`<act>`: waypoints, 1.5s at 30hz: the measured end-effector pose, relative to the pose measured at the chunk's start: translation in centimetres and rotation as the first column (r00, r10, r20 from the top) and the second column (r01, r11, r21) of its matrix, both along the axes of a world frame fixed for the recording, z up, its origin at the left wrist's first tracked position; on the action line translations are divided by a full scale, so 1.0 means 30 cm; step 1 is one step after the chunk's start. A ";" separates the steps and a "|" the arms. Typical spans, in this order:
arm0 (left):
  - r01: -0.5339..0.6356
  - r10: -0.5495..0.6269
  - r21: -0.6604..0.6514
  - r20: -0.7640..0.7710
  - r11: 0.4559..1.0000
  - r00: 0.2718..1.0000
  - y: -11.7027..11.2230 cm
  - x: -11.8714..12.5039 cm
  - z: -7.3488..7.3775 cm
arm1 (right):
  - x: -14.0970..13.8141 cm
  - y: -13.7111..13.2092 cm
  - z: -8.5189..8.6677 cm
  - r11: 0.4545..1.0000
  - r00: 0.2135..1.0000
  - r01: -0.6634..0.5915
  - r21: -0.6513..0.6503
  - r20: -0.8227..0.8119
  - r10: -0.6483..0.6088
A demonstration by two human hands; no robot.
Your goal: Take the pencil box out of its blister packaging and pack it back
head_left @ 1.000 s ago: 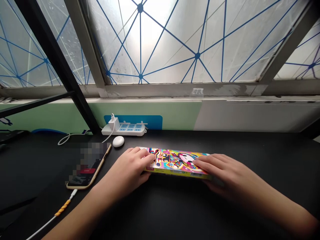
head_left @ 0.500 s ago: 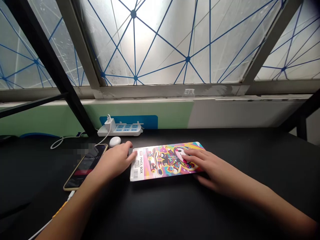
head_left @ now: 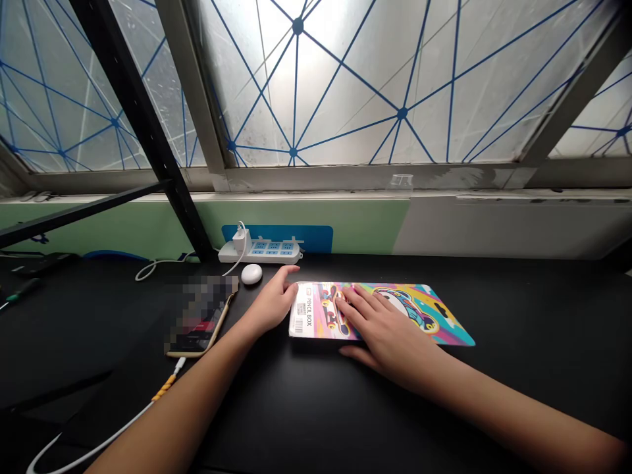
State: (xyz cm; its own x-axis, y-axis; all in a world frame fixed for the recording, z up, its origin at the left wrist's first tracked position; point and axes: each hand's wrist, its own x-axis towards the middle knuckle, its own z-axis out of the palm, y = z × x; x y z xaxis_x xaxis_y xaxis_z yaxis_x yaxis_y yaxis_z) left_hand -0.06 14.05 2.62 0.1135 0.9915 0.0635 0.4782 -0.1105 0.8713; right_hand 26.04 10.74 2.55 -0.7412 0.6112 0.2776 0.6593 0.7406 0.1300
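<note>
Pencil box [head_left: 316, 315] lies under right hand's [head_left: 390, 339] open fingers [head_left: 358, 304], left hand [head_left: 269, 306] open just beside it

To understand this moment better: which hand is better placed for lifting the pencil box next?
Probably the right hand: its fingers lie flat on the box. The left hand only lies beside the box's edge.
</note>
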 end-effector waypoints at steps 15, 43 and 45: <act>0.012 -0.012 -0.002 0.081 1.000 0.997 0.006 -0.010 0.011 | -0.032 0.049 0.052 0.974 0.994 -0.109 -0.197 -0.025 0.106; 0.290 -0.022 0.340 -0.615 0.894 0.788 -0.084 0.091 0.076 | 0.380 0.057 -0.027 0.989 1.000 -0.012 0.150 0.014 0.010; 0.374 -0.139 0.215 -0.676 0.902 0.724 -0.099 0.122 0.067 | 0.385 0.062 -0.028 0.989 1.000 -0.009 0.145 -0.003 0.010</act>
State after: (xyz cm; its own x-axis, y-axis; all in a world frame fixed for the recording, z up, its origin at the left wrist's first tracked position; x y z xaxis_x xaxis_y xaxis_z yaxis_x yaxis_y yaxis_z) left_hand 3.60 11.08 4.63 0.4893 0.8532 0.1807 0.8105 -0.5214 0.2670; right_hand 37.60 12.59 1.71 -0.7457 0.5571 0.3654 0.6529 0.7204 0.2341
